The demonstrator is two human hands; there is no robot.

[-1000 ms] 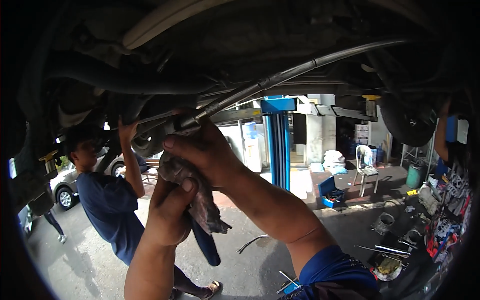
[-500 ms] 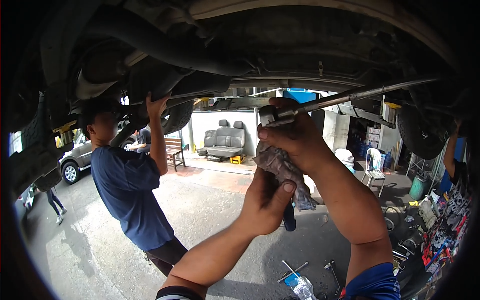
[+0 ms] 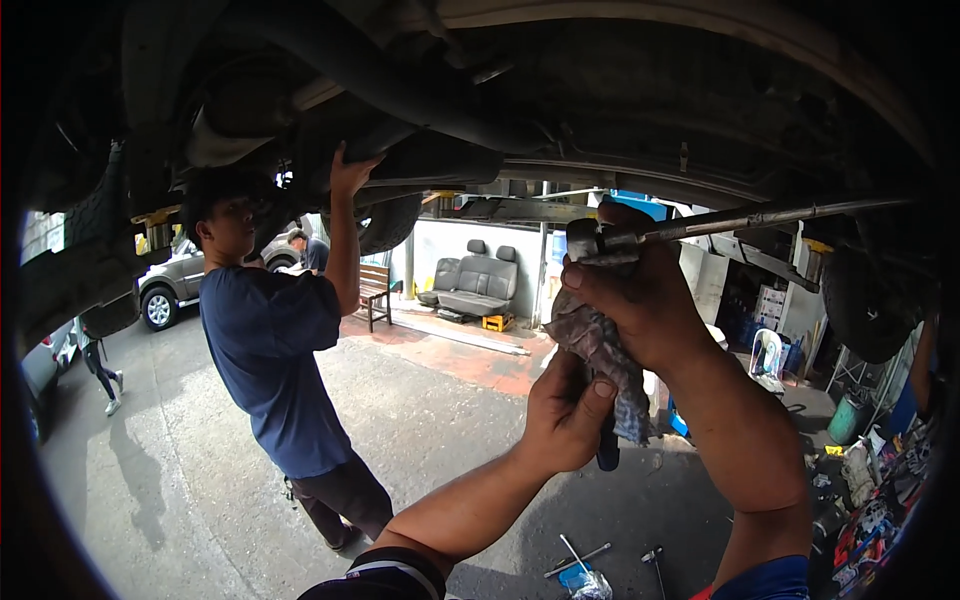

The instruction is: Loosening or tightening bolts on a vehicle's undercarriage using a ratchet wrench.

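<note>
Our right hand (image 3: 640, 290) is clasped round the near end of the rod (image 3: 775, 216), with the rag (image 3: 605, 350) bunched beneath its thumb. The rod runs off to the right of our hands, below the car (image 3: 640, 125). Just lower, our left hand (image 3: 565, 418) seems clenched on a dark handle (image 3: 607, 457), though its fingers are partly hidden. We judge the step to be steadying or wiping that end; the next move calls for a firm, non-slip hold.

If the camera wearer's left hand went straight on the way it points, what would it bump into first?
Probably the crumpled grey cloth rag, just up and right of the left hand; depth is unclear, and they may already touch.
</note>
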